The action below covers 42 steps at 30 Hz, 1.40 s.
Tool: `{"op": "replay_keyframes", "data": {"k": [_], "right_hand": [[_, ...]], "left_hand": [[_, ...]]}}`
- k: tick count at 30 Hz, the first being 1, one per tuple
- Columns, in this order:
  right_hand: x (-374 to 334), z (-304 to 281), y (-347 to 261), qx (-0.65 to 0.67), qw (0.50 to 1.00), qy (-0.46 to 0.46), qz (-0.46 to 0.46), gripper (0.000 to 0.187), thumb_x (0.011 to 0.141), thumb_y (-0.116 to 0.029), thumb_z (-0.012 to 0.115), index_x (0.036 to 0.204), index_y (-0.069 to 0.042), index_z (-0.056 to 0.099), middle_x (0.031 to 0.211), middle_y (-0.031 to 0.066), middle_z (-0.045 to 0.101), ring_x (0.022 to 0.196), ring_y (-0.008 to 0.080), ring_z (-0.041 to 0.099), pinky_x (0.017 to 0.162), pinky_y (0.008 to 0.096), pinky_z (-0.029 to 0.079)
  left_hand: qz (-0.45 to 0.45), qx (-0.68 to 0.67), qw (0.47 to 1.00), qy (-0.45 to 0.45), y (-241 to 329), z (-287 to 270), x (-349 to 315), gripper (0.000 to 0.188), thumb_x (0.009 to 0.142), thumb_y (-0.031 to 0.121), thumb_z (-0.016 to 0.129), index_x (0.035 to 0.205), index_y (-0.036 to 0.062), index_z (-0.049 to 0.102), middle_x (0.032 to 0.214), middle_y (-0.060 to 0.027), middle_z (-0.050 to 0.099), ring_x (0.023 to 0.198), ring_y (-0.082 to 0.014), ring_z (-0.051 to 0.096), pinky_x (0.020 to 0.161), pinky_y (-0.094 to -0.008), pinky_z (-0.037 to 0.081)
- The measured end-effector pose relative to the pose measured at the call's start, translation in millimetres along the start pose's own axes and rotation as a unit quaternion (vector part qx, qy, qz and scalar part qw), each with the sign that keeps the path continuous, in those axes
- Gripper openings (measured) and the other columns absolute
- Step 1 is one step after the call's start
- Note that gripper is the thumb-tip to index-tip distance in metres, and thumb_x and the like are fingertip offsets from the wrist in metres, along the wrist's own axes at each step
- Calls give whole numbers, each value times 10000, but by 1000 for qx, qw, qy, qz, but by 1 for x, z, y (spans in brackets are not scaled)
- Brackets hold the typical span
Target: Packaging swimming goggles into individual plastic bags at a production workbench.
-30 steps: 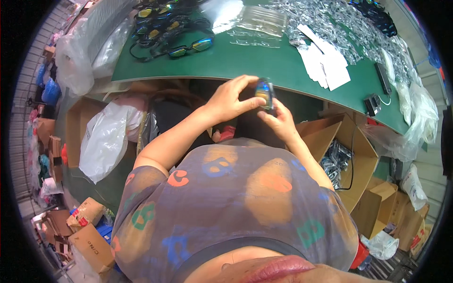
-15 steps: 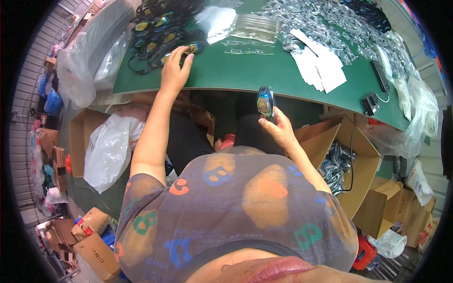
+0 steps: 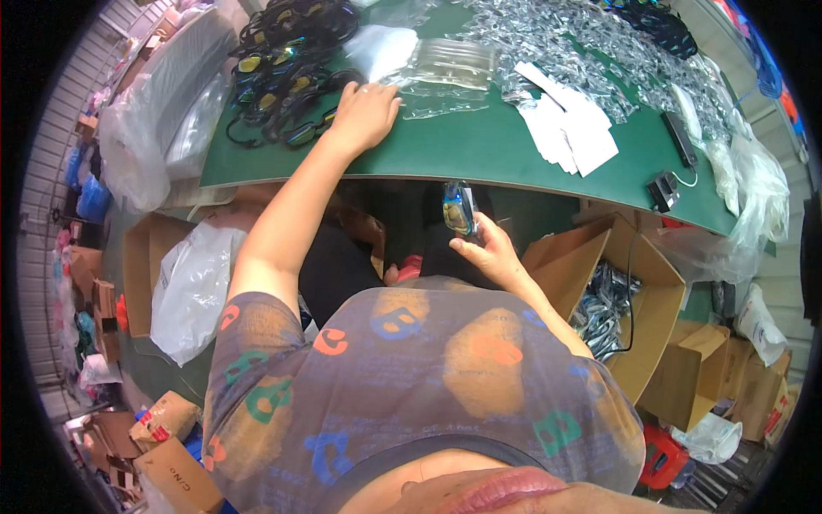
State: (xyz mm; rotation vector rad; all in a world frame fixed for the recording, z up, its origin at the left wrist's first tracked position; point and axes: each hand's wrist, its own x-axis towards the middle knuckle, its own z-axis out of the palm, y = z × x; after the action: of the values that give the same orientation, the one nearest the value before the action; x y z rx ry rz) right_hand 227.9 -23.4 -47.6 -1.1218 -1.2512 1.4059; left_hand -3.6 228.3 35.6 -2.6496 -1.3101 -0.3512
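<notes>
My right hand [image 3: 490, 248] is closed round a pair of swim goggles [image 3: 457, 210] with shiny lenses, just off the table's front edge. Something pale shows along the goggles' right side. My left hand [image 3: 368, 116] rests low over the green table [image 3: 479, 154], its fingers stretched forward and nothing visible in them. Its fingertips lie by the near left side of flat clear plastic bags [image 3: 449, 67]. Left of that hand sits a heap of goggles with black straps [image 3: 291, 73].
White cards [image 3: 569, 137] and a large spread of silvery clear packets [image 3: 556, 43] cover the table's right. A black adapter [image 3: 663, 190] lies near the front edge. Below stands an open carton [image 3: 655, 283] of packed pieces; a white plastic bag [image 3: 193, 291] hangs at lower left.
My left hand has moved right, from the goggles heap to the clear bags. My right hand, still holding its goggles, has shifted slightly left and down, and the goggles have turned.
</notes>
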Motion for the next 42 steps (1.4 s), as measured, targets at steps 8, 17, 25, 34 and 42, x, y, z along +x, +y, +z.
{"op": "replay_keyframes", "data": {"k": [8, 17, 25, 34, 42], "right_hand": [[1, -11, 16, -73, 997, 7, -24, 436, 867, -267, 832, 1164, -32, 616, 840, -20, 558, 758, 75, 470, 662, 261, 430], [19, 15, -2, -62, 998, -23, -21, 482, 876, -279, 827, 1224, -23, 614, 907, -2, 621, 815, 77, 530, 728, 268, 472], [1, 15, -13, -69, 997, -23, 11, 437, 884, -237, 822, 1199, -26, 604, 939, -8, 606, 842, 70, 523, 740, 268, 471], [1, 14, -18, -53, 998, -23, 12, 496, 886, -247, 824, 1251, -6, 590, 982, 23, 657, 860, 78, 566, 752, 272, 492], [1, 15, -12, -96, 995, -16, -2, 512, 873, -266, 832, 1239, -1, 593, 942, 21, 641, 829, 81, 551, 728, 272, 482]], "left_hand": [[70, -60, 992, 89, 35, -34, -103, 560, 818, 321, 822, 1291, 91, 627, 1090, -88, 663, 1127, -284, 621, 1104, -544, 371], [36, -150, 981, 118, 3, -16, -122, 176, 857, 219, 774, 983, 109, 721, 1041, -38, 713, 1045, -243, 665, 1101, -496, 401], [11, -149, 980, 133, 21, -37, -114, 414, 855, 386, 778, 1159, 110, 731, 1197, -75, 693, 1177, -277, 621, 1141, -495, 347], [14, -165, 975, 150, 6, -21, -103, 209, 890, 224, 734, 1054, 98, 752, 1087, -49, 718, 1064, -255, 642, 982, -412, 452], [21, -189, 974, 128, 4, -20, -82, 175, 910, 193, 713, 1047, 89, 745, 1064, -75, 730, 1036, -296, 666, 947, -404, 489]]}}
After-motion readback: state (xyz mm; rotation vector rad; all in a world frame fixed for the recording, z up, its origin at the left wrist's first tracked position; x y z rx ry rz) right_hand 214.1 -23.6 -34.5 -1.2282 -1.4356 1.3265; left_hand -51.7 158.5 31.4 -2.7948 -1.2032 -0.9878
